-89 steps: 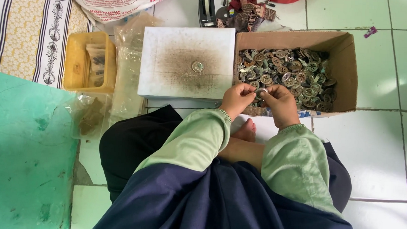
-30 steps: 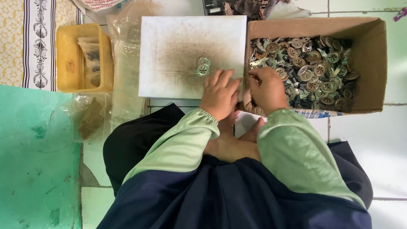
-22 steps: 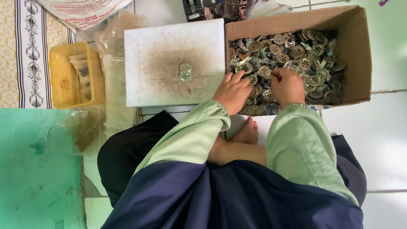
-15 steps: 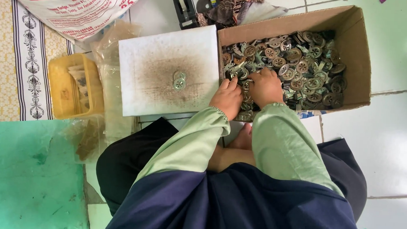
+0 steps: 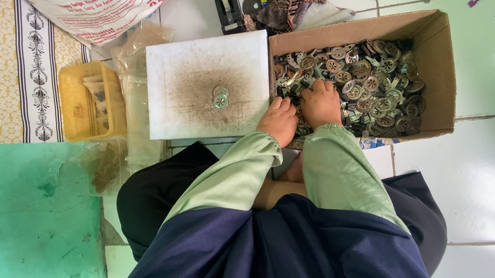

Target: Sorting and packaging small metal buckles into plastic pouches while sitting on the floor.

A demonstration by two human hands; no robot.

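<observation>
Your right hand (image 5: 319, 103) was down in the cardboard box (image 5: 441, 58), fingers curled into the heap of round metal discs (image 5: 366, 86) (can't tell whether that grip had pinched one or was just raking). Left hand (image 5: 279, 119) sat at the box's near corner, touching the edge of the white board (image 5: 175, 69); grip hidden, can't tell. Only two discs (image 5: 220, 97) lay on the board's stained middle. By my read, barely started: box nearly full. Yellow tray (image 5: 71, 92) sat untouched.
</observation>
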